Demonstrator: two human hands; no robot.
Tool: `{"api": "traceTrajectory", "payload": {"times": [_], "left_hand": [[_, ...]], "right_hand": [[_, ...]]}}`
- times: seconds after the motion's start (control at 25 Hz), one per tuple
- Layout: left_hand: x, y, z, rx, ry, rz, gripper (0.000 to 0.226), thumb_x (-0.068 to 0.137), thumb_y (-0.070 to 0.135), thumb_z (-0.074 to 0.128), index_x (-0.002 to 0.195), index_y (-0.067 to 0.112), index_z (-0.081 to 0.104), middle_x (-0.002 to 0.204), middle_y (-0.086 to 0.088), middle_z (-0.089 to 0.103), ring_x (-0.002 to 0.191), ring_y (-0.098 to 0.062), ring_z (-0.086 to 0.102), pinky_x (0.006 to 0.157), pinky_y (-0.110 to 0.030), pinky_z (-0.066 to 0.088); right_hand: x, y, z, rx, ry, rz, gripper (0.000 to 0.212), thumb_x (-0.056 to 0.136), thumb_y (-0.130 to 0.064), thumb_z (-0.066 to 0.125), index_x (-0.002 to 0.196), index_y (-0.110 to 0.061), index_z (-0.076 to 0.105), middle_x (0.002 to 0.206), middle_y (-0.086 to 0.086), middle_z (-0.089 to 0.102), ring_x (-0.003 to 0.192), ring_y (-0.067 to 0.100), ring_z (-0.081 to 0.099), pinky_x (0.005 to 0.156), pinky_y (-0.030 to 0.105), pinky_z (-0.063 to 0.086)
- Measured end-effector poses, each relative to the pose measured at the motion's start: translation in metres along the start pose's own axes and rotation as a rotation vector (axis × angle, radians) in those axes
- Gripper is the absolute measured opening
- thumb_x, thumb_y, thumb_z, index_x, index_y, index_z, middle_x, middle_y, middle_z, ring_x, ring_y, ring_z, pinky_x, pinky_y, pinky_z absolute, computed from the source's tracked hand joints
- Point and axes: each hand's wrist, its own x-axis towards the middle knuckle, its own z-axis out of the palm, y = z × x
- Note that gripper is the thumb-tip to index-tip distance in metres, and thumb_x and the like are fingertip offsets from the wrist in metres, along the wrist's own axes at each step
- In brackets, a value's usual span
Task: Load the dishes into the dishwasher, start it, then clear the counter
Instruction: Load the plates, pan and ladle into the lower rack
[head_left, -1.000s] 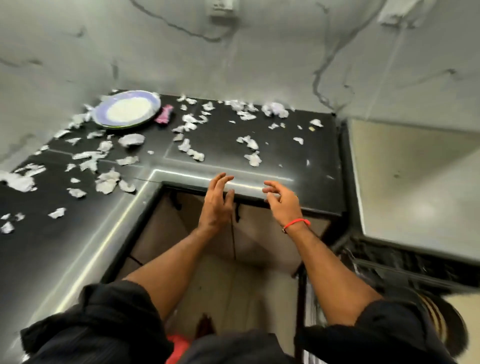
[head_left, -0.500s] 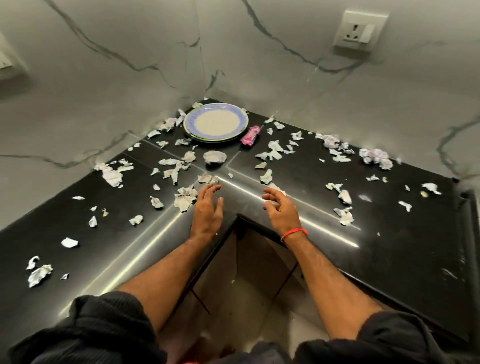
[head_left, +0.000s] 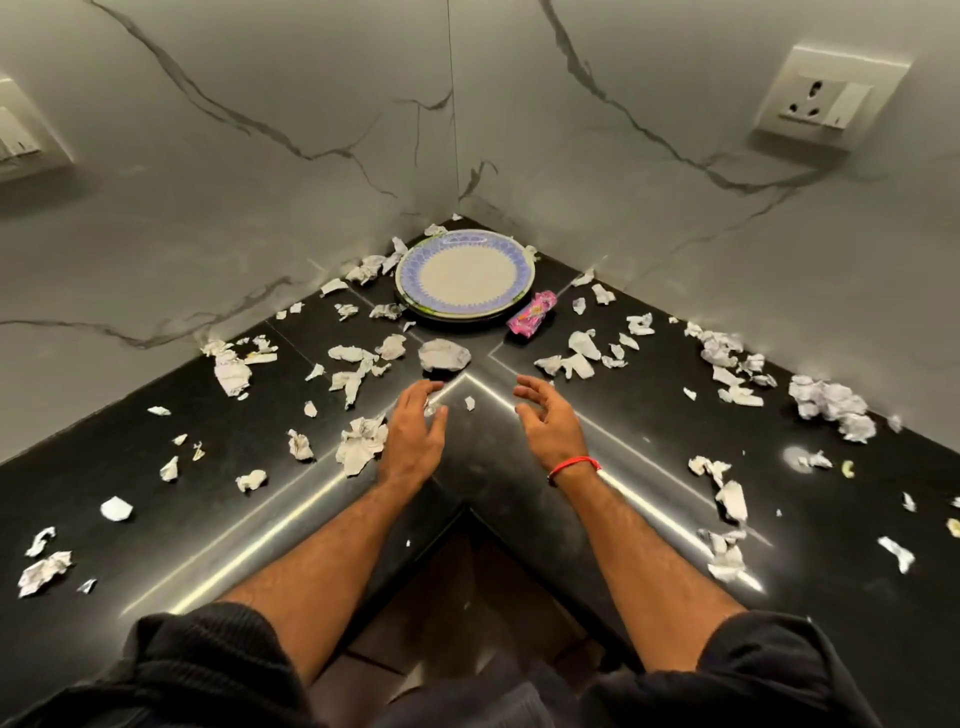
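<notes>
Change: a second ago both hands were at the edge over the open cabinet; view has since swung to the corner, and both now hover over the black surface (head_left: 649, 415) among the paper scraps. Dishwasher no longer in frame.

Left hand (head_left: 413, 441): fingers loosely spread, palm down, tips just beside a small scrap (head_left: 469, 402); holding nothing. Right hand (head_left: 550, 426): fingers half-curled and apart, empty.

Plate stack (head_left: 464, 275) sits beyond the fingertips, tucked into the wall corner, untouched. Crumpled paper ball (head_left: 444, 355) lies between the fingers and the plates; pink wrapper (head_left: 531, 313) just beside the stack, ahead of the right fingers.

Judgement: loading isn't finished, the plates are still out. Likely next pickup.

Containers: top plate looks empty; what's under it can't be told.
</notes>
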Motion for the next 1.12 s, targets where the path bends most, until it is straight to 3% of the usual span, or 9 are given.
{"api": "traceTrajectory", "payload": {"times": [0.28,0.44,0.56,0.68,0.8,0.88,0.92,1.0,1.12], "left_hand": [[0.046,0.017,0.029,-0.006,-0.016,0.065,0.033,0.093,0.004,0.062,0.125,0.012,0.06,0.125,-0.004,0.06,0.112,-0.006,0.054,0.101,-0.007,0.037],[0.094,0.005,0.043,0.023,-0.023,0.024,0.03,0.093,0.009,0.063,0.123,0.012,0.062,0.125,-0.005,0.06,0.115,-0.015,0.054,0.106,-0.031,0.043],[0.13,-0.008,0.055,0.084,-0.098,-0.064,0.037,0.093,0.015,0.062,0.13,0.016,0.057,0.137,-0.004,0.054,0.127,-0.02,0.05,0.111,-0.032,0.037],[0.161,-0.02,0.068,0.215,-0.229,-0.076,0.051,0.094,0.02,0.06,0.143,0.017,0.045,0.153,-0.006,0.04,0.144,-0.028,0.035,0.118,-0.048,0.03],[0.199,-0.021,0.084,0.426,-0.346,-0.097,0.067,0.099,0.03,0.055,0.157,0.021,0.023,0.168,-0.003,0.008,0.155,-0.033,-0.003,0.121,-0.058,0.007],[0.219,-0.023,0.093,0.522,-0.433,-0.128,0.073,0.101,0.041,0.049,0.16,0.02,0.011,0.169,-0.002,-0.002,0.152,-0.037,-0.017,0.119,-0.062,-0.002],[0.226,-0.026,0.098,0.547,-0.476,-0.139,0.073,0.102,0.045,0.046,0.161,0.019,0.01,0.169,-0.001,0.0,0.152,-0.038,-0.019,0.118,-0.064,-0.005],[0.23,-0.032,0.103,0.561,-0.495,-0.144,0.069,0.102,0.048,0.043,0.159,0.02,0.016,0.168,-0.001,0.008,0.152,-0.039,-0.014,0.116,-0.068,-0.004],[0.22,-0.031,0.102,0.552,-0.415,-0.116,0.061,0.101,0.045,0.049,0.155,0.024,0.028,0.165,0.001,0.021,0.153,-0.037,-0.001,0.114,-0.071,0.002]], "right_hand": [[0.047,-0.001,-0.021,0.058,-0.096,0.022,0.05,0.095,-0.005,0.054,0.143,-0.016,0.046,0.137,0.004,0.057,0.124,0.012,0.056,0.106,0.038,0.047],[0.075,-0.005,-0.015,0.085,-0.132,0.071,0.059,0.096,-0.005,0.054,0.15,-0.019,0.035,0.15,0.007,0.044,0.132,0.01,0.046,0.111,0.037,0.042],[0.092,0.002,-0.007,0.012,-0.273,0.121,0.07,0.097,-0.008,0.055,0.156,-0.025,0.02,0.158,0.002,0.029,0.14,0.015,0.038,0.112,0.029,0.035],[0.102,0.018,-0.001,-0.158,-0.295,0.162,0.08,0.097,-0.021,0.058,0.156,-0.037,0.006,0.162,-0.002,0.02,0.145,0.024,0.031,0.118,0.039,0.03],[0.116,0.018,-0.003,-0.205,-0.276,0.209,0.082,0.098,-0.025,0.056,0.155,-0.039,0.0,0.157,-0.001,0.028,0.139,0.023,0.04,0.112,0.034,0.034],[0.124,0.017,-0.006,-0.211,-0.258,0.254,0.083,0.098,-0.027,0.056,0.155,-0.038,-0.002,0.135,0.001,0.041,0.119,0.017,0.054,0.104,0.029,0.039],[0.129,0.016,-0.008,-0.205,-0.239,0.277,0.084,0.097,-0.029,0.057,0.155,-0.039,-0.003,0.123,0.002,0.041,0.103,0.013,0.056,0.102,0.032,0.043],[0.137,0.015,-0.01,-0.175,-0.195,0.348,0.084,0.096,-0.032,0.058,0.154,-0.042,-0.002,0.134,0.016,0.048,0.093,0.012,0.058,0.097,0.044,0.053],[0.143,0.011,-0.007,-0.075,-0.18,0.418,0.084,0.095,-0.033,0.061,0.153,-0.045,0.002,0.157,0.009,0.027,0.12,0.024,0.052,0.084,0.043,0.058]]}}
